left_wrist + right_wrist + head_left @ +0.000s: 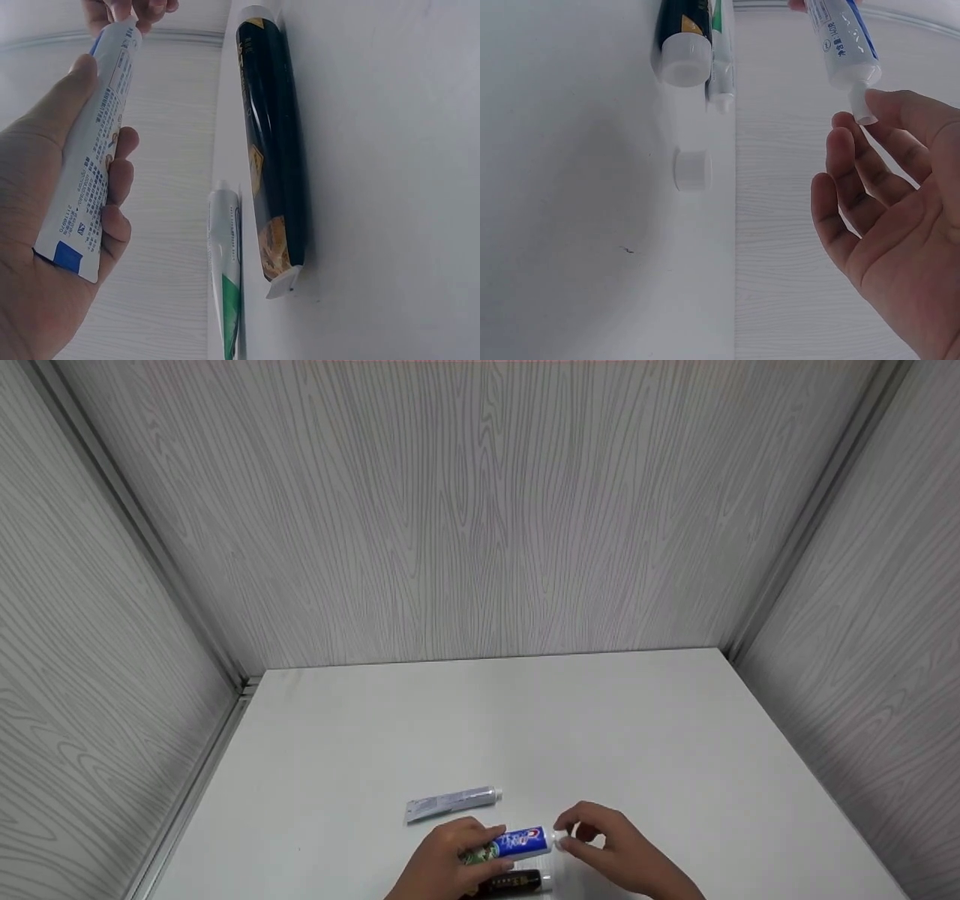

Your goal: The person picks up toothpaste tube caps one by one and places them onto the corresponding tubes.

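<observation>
Over the white counter (315,765), bottom centre, the left hand (450,855) grips a blue-green toothpaste tube (525,841), the right hand (613,851) pinching its tip (861,106).

"Any readable text?"
"Blue-and-white tube (842,43): Chinese print, '净含量', looks like 140. Digit row by its flat end, too small."
"Black tube (270,142)?"
"Characters there, blurred."
"Grey-looking tube (452,804), lying flat?"
"Fine print, can't read it."

Left grip (34,172) holds a printed tube (94,146); 1 black tube (271,142) and 1 green-ended tube (225,259) lie near.
</observation>
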The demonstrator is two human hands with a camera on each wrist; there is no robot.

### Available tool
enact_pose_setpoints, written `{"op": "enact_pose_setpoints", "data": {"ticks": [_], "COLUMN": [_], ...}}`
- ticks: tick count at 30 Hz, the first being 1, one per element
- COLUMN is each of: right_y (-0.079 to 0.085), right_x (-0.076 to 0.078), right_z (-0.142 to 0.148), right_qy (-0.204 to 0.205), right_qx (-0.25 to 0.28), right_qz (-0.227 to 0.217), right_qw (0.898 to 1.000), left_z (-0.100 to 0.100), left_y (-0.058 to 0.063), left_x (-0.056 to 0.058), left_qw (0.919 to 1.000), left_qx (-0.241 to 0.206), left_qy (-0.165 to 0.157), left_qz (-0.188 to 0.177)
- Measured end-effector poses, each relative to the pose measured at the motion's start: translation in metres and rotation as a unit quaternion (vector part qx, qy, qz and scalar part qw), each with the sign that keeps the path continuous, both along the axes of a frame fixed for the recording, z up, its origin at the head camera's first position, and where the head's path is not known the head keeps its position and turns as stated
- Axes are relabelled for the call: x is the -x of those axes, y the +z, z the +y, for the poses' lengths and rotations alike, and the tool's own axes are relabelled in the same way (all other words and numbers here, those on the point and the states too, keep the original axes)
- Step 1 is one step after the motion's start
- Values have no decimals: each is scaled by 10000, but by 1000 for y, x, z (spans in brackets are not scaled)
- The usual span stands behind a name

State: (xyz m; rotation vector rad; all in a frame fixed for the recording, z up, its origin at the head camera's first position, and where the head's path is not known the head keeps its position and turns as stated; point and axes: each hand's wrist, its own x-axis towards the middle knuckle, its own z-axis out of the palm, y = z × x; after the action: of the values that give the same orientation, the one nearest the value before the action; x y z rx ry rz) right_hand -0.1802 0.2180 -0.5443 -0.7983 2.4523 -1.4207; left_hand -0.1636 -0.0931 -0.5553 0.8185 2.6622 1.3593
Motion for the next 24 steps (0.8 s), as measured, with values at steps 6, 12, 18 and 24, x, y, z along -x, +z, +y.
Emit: {"op": "enact_pose_setpoints", "data": {"ticks": [6, 12, 18, 24], "right_y": [1, -2, -2, 0], "right_x": [1, 1, -1, -4], "right_z": [1, 2, 0, -1], "right_qy": [57, -19, -243, -328], "right_qx": [52, 127, 223, 209], "right_qz": [-265, -467, -431, -269], "right_qw": [9996, 9988, 9985, 9989], "left_z": [2, 4, 5, 4], "left_y": [1, 0, -2, -4], "left_x": [-1, -1, 0, 0], "left_qw": [9998, 9995, 9993, 9995], "left_qx": [-183, -268, -261, -230], "left_qy": [-109, -156, -198, -197], "left_qz": [13, -89, -174, -30]}}
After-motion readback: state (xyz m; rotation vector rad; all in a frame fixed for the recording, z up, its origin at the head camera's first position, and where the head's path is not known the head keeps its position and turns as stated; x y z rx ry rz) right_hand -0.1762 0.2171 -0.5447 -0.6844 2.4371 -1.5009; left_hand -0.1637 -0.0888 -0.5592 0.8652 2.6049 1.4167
